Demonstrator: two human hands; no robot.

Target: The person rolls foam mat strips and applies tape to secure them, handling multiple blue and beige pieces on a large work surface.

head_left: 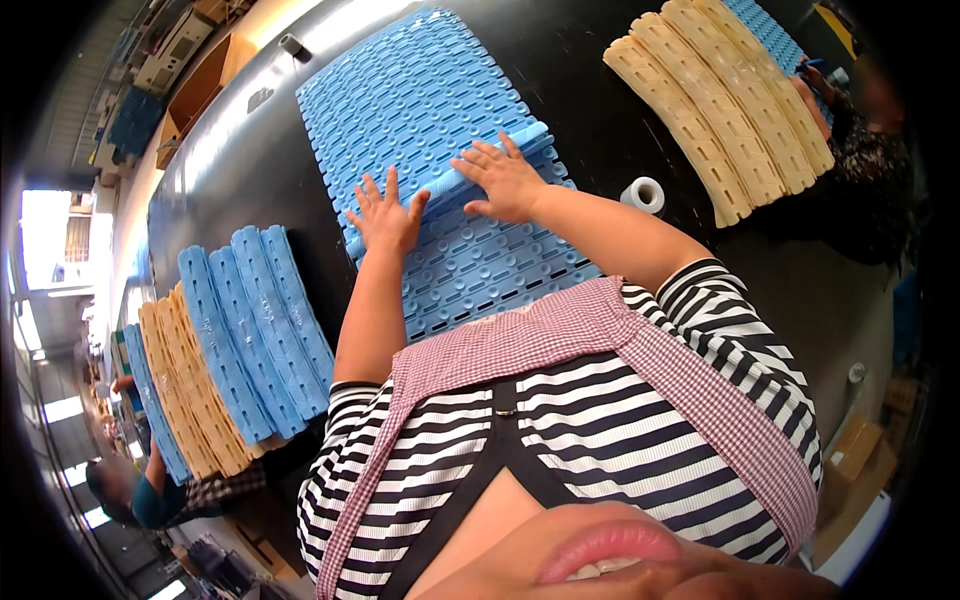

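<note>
From the head view, looking down my own front, both my hands lie on the long blue modular plastic mat (425, 110) that runs away from me across the dark worktop (250, 170). My left hand (385, 218) is flat, its fingers (372, 192) spread wide and gripping nothing, the palm pressing down just below a raised blue link strip (455, 185) that crosses the mat at a slant. My right hand (505, 180) lies open over the same strip further along, fingertips past its far edge and the heel of the hand on the near side; it closes on nothing either, only bears down. The strip seems to sit a little proud of the mat, higher at its right end near the mat's edge. To do this well, I judge I should keep both palms low and flat, press evenly along the whole strip rather than at one spot, and keep the teeth lined up with the rows on either side so nothing jams crooked. A small white roll (645, 193) stands on the worktop just beside my right forearm, clear of the mat. To my left lies a stack of blue and tan mat sections (235, 340); far right, tan sections (715, 110) where another person works.
</note>
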